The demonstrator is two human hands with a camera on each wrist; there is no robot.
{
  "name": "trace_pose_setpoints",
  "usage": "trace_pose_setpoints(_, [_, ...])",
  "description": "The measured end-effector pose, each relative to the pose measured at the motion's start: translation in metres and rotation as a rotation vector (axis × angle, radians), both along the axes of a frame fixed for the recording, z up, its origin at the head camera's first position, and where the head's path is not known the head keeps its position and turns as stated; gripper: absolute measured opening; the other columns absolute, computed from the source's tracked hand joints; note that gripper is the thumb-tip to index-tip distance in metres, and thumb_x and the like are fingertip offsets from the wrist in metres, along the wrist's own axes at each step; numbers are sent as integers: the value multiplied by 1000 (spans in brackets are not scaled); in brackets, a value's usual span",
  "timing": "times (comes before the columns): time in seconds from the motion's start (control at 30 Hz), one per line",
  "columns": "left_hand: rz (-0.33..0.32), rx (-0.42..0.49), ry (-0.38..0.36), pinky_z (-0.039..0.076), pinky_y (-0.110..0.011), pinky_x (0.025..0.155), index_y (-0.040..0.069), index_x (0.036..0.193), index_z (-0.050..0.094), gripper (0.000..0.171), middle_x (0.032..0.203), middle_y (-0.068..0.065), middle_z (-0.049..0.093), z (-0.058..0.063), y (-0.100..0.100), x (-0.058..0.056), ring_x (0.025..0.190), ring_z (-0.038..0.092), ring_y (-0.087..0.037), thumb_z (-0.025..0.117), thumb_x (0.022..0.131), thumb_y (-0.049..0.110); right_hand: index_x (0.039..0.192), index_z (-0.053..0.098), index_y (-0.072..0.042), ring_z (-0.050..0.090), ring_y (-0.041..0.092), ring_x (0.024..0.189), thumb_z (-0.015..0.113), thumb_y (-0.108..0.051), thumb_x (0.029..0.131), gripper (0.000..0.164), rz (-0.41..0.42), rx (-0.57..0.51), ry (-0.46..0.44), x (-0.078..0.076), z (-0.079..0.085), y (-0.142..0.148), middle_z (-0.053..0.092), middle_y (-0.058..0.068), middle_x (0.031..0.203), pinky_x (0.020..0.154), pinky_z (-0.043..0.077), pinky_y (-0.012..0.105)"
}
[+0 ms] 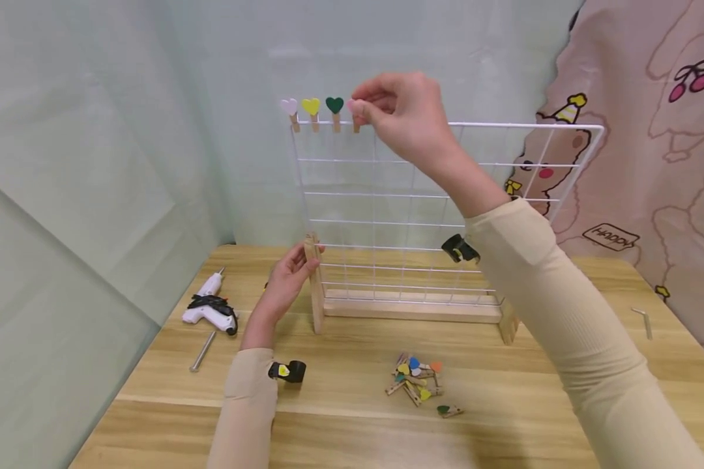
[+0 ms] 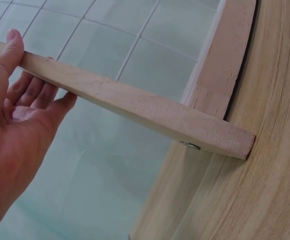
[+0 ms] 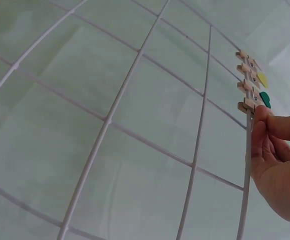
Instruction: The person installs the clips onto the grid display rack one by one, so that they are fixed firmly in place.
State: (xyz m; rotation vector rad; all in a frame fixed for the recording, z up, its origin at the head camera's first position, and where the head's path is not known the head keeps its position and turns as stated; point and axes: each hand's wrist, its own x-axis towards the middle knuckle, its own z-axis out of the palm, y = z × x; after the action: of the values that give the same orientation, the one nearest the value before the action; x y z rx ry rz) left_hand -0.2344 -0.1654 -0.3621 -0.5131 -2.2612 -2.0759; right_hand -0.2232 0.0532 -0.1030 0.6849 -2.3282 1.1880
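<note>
A white wire grid (image 1: 410,195) stands upright in a wooden base with a post at each side. My right hand (image 1: 407,117) pinches a clothespin with a pink heart (image 1: 352,105) on the grid's top wire; in the right wrist view the wooden jaws of that clothespin (image 3: 247,104) straddle the wire. To its left on the same wire sit clothespins with a green heart (image 1: 334,105), a yellow heart (image 1: 311,107) and a pale pink heart (image 1: 289,107). My left hand (image 1: 285,280) grips the upper part of the left wooden post (image 2: 120,97), thumb on one side and fingers on the other.
A pile of heart clothespins (image 1: 416,378) lies on the table before the stand, with a green-heart clothespin (image 1: 449,411) just apart. At left are a white glue gun (image 1: 211,306) with its cord wrapped round and a metal rod (image 1: 203,352). A hex key (image 1: 644,322) lies far right.
</note>
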Motion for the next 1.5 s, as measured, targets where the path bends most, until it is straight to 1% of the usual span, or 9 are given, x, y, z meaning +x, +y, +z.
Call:
trace_pose_setpoints(0.27, [-11,17,-19,29,-37,101,9,129,38,47,131,-8,42,7,4,3,124,32,-14,50,87,25,97,65,-8,62,8,75,60,-28,78,28,15,-54,-47,-1,1,3,67,4,82,61,42,20])
trace_pose_setpoints(0.53, [-8,-10,-14,29,-37,100,9,129,38,44,132,-9,41,17,8,13,125,32,-15,48,89,24,103,64,-10,62,8,78,60,-31,79,32,17,-40,-13,0,-3,5,67,3,90,65,45,19])
trace_pose_setpoints(0.67, [-7,-18,-5,30,-37,100,9,129,38,46,132,-9,41,17,5,11,124,33,-15,49,88,25,108,62,-11,60,2,79,59,-29,81,33,-26,3,149,8,-7,11,65,1,95,71,46,15])
trace_pose_setpoints(0.8, [-5,-21,-5,30,-37,100,11,129,38,46,132,-7,41,13,0,5,124,34,-15,49,87,27,101,63,0,61,9,77,60,-11,81,23,-19,-65,352,30,-19,24,65,8,91,74,47,16])
trace_pose_setpoints(0.9, [0,-30,-2,30,-36,100,14,129,39,46,132,-5,41,10,-5,-1,124,34,-13,50,87,28,95,64,1,61,13,73,63,-7,78,19,37,-89,378,37,-51,40,65,9,86,70,48,18])
trace_pose_setpoints(1.0, [7,-28,11,30,-36,100,14,130,38,48,131,-5,42,9,-7,-5,124,33,-13,50,86,29,93,65,-4,58,9,70,64,-9,77,17,94,-16,328,36,-105,58,66,4,84,63,47,17])
trace_pose_setpoints(1.23, [23,-26,-13,29,-35,101,13,130,38,49,131,-3,43,6,-11,-3,124,33,-12,50,85,32,94,66,-10,53,1,64,65,-11,77,17,185,268,97,60,-225,88,63,-5,78,53,45,17])
trace_pose_setpoints(1.4, [19,-34,1,29,-34,101,15,130,37,49,131,-4,42,6,-13,-1,124,34,-12,50,86,32,111,58,-8,55,8,79,67,-16,76,37,285,456,-164,87,-275,107,59,0,97,67,49,24])
trace_pose_setpoints(1.5, [-9,-13,7,30,-32,100,14,132,35,50,131,-6,42,7,-13,-2,124,34,-13,50,87,29,116,53,-9,53,10,89,67,-22,76,44,285,513,-225,99,-292,115,54,-2,107,78,47,30])
